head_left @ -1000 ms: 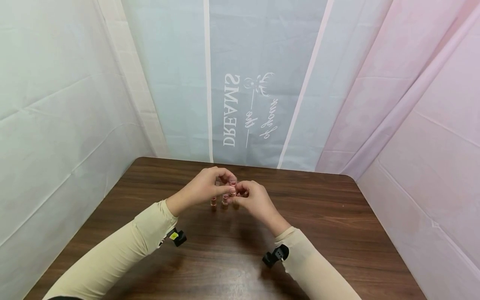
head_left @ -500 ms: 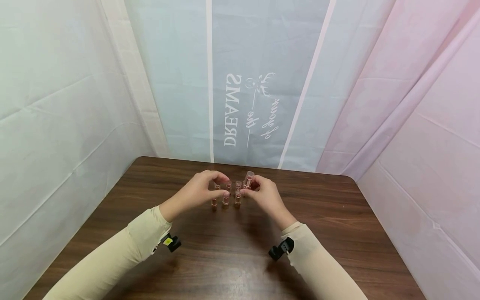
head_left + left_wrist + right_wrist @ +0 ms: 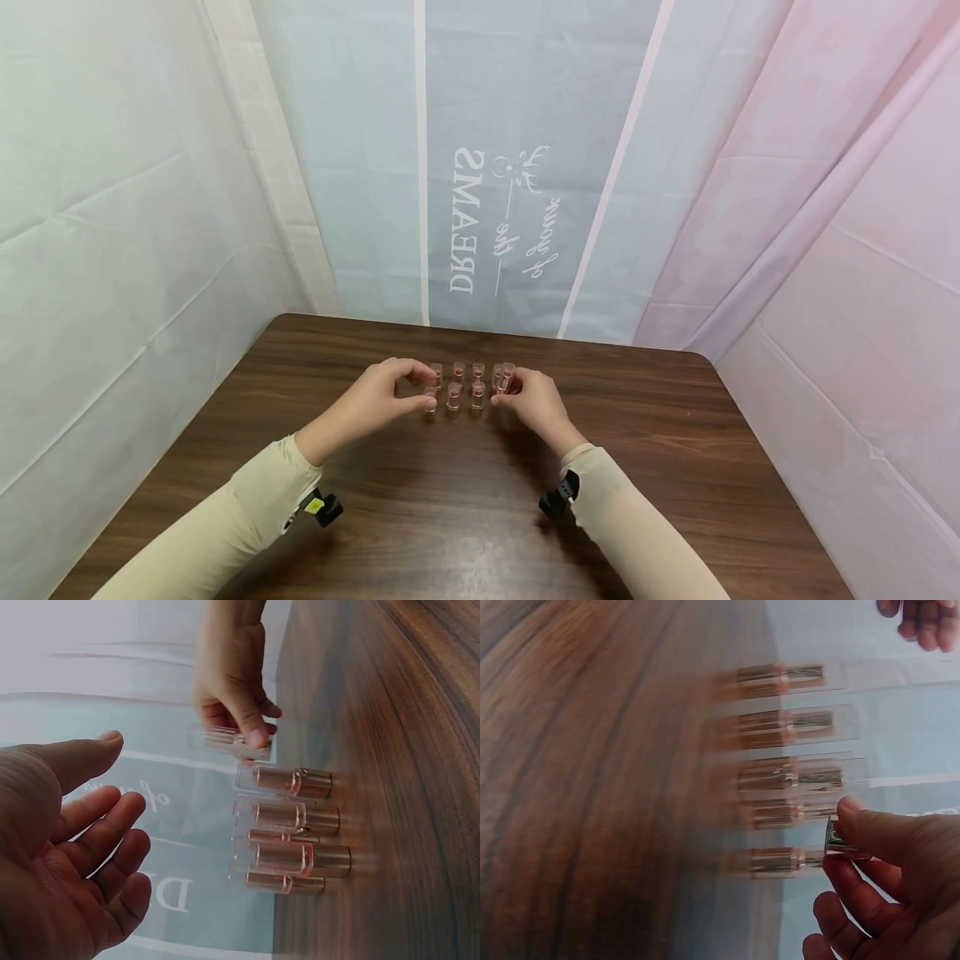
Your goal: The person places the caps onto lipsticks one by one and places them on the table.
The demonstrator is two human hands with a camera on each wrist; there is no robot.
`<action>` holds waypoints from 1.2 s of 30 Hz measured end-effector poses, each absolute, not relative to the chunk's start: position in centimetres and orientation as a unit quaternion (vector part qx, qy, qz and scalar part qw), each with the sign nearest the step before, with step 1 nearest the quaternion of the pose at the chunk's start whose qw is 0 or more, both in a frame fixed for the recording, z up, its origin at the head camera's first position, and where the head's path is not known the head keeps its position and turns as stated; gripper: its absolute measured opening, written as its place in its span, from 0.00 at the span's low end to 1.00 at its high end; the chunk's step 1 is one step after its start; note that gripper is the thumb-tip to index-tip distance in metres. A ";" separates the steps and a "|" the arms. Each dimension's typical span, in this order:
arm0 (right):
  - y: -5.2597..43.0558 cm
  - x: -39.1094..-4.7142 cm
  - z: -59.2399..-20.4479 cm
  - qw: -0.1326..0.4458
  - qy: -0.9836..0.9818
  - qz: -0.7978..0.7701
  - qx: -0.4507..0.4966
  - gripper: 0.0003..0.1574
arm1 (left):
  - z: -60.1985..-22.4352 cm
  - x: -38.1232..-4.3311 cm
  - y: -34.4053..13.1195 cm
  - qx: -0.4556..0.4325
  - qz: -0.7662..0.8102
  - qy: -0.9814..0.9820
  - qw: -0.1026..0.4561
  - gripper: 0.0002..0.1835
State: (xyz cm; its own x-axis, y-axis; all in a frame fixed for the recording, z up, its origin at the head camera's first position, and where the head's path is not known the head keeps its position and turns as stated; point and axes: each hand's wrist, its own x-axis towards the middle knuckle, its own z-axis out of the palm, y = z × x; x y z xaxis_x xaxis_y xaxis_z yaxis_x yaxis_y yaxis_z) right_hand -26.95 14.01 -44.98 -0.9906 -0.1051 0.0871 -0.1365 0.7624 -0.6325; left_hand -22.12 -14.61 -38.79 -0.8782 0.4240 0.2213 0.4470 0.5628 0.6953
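Observation:
Several lipsticks with clear caps and rose-gold bases stand upright in two rows, among them a front-row lipstick and a back-row lipstick. Between thumb and fingers, my right hand pinches one more lipstick, just right of the front row and overlapping the last back-row one. The right wrist view catches the metallic base of this held lipstick in the fingertips. My left hand is at the left end of the rows, fingers apart. In the left wrist view its palm holds nothing.
The lipsticks stand toward the far part of a dark wood-grain table. Behind its far edge hangs a pale blue curtain with mirrored lettering. White cloth walls close off both sides.
Both hands were together over the lipsticks, then parted. The right hand carried a lipstick rightward and lowered it toward the table; the left withdrew leftward, away from the middle of the rows.

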 end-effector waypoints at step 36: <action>13.0 -27.8 -47.9 -0.019 -0.970 0.241 0.037 0.18 | -39.4 -21.6 -15.2 -0.250 -0.401 -0.882 -0.006 0.19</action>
